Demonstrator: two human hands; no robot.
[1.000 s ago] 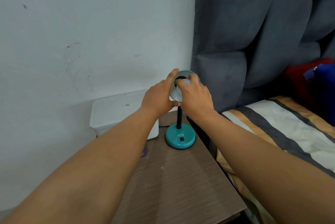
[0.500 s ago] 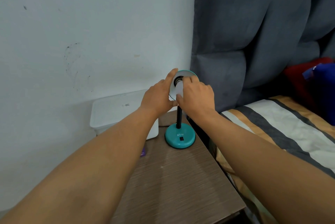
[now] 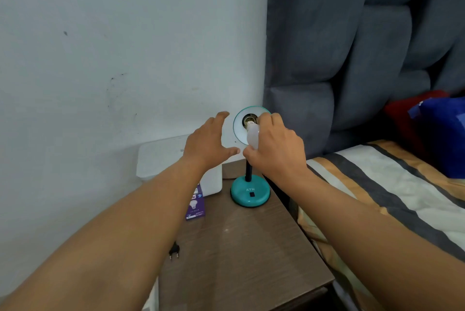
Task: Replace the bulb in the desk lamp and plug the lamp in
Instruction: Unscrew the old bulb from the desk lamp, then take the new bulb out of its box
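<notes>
Surface: brown bedside top, centre frame.
Bulb: fragile, light; I'd hold its dome.
Right hand: grip closed on the bulb.
Left hand: grip spread, empty.

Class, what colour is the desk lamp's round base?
Teal, seen in the head view: lamp base.

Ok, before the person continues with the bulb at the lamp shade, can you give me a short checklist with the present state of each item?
1. Right hand grips the bulb: ok.
2. Bulb's metal base sits at the socket inside the shade: ok, but whether it is threaded in cannot tell.
3. Left hand steadies the shade: not ok, it is open and off the shade.
4. Lamp base stands flat on the bedside table: ok.
5. Plug is out of any outlet: ok, it lies loose on the table.
6. Switch on the base is off: cannot tell.
</notes>
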